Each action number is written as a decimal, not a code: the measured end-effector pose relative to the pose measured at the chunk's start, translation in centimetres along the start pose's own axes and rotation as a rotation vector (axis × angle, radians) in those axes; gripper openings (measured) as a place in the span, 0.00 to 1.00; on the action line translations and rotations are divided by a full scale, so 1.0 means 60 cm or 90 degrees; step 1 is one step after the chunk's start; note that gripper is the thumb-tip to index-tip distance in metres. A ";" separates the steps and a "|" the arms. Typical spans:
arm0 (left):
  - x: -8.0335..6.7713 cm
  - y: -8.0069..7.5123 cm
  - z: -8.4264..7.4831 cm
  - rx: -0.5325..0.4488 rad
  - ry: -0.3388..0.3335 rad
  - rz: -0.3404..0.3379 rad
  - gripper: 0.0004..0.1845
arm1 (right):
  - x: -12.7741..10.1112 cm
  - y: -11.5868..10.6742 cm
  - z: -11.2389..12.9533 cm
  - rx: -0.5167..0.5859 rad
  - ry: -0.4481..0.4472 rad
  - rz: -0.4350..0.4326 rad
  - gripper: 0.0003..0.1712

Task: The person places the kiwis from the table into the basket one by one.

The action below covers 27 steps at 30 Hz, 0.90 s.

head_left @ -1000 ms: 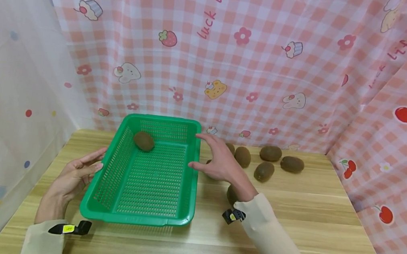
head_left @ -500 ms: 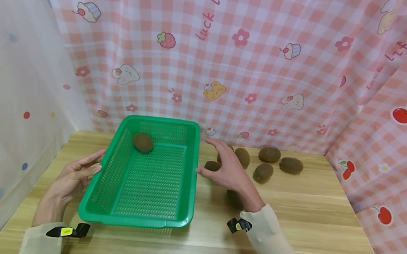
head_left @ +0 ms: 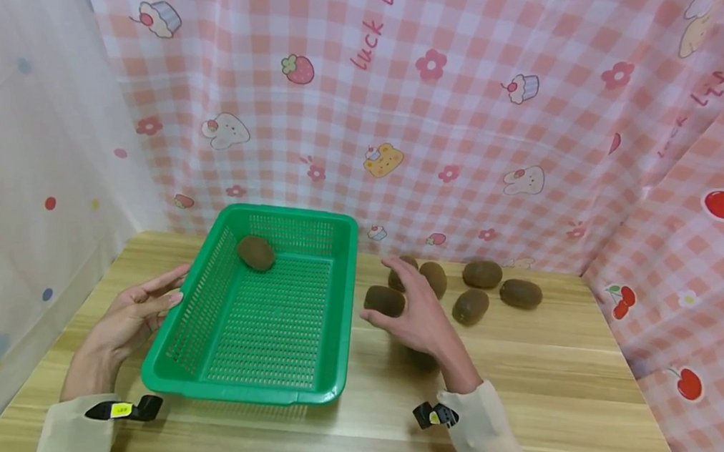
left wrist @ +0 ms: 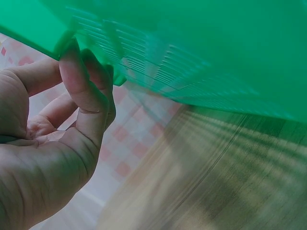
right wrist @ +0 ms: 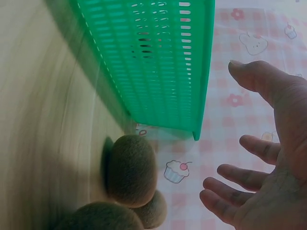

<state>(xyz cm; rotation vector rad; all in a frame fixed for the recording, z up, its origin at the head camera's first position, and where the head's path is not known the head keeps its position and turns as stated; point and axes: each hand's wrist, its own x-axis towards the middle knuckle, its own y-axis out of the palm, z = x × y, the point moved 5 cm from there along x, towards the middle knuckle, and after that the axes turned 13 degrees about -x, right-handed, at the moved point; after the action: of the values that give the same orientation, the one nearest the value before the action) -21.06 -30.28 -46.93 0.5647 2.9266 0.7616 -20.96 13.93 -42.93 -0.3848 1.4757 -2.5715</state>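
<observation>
Left hand [head_left: 134,317]: one, gripping the left rim of the green basket [head_left: 276,326]. Right hand [head_left: 415,317]: one, thumb and fingers spread wide, holding nothing, beside the basket's right wall. Cream sleeves [head_left: 498,446]: two, with a black camera [head_left: 447,414] at each wrist.

Nearest kiwi [head_left: 384,301]: one, brown, just right of the basket; from my head it shows between thumb and fingers, though my right wrist view shows the fingers apart from the fruit. Half-hidden kiwi [head_left: 423,359]: one, below my right palm. Rear pair of kiwis [head_left: 435,279]: beyond my right fingers. Trio of kiwis [head_left: 470,306]: farther right. Lone kiwi [head_left: 256,253]: inside the basket, far left corner.

Hazards, my judgement: rounded fruit, nudged by a fingertip, could roll; a low palm could knock the half-hidden one; crowded neighbours could foul my fingers; held by one side only, the basket could swing or tip if bumped, sending its fruit sliding.

Table [head_left: 512,426]: one, pale wood, grain running side to side.

Room: checked cloth [head_left: 338,123], pink and white, behind and at right, printed with cupcakes, flowers and cherries; white cloth [head_left: 40,140] at left, coloured dots, blue cartoon figure.
</observation>
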 end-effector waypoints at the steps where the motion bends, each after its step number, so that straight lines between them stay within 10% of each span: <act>1: 0.000 0.000 0.000 -0.001 0.000 0.001 0.29 | -0.002 0.000 -0.002 0.000 0.001 -0.002 0.53; 27: 0.000 -0.002 0.002 0.002 0.007 0.002 0.29 | -0.063 0.011 -0.069 0.052 0.021 0.016 0.64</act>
<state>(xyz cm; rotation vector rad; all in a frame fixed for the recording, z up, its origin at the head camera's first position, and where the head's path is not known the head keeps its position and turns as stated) -21.06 -30.32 -47.07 0.5666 2.9375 0.7635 -18.56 17.98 -46.03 -0.3129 1.3723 -2.6210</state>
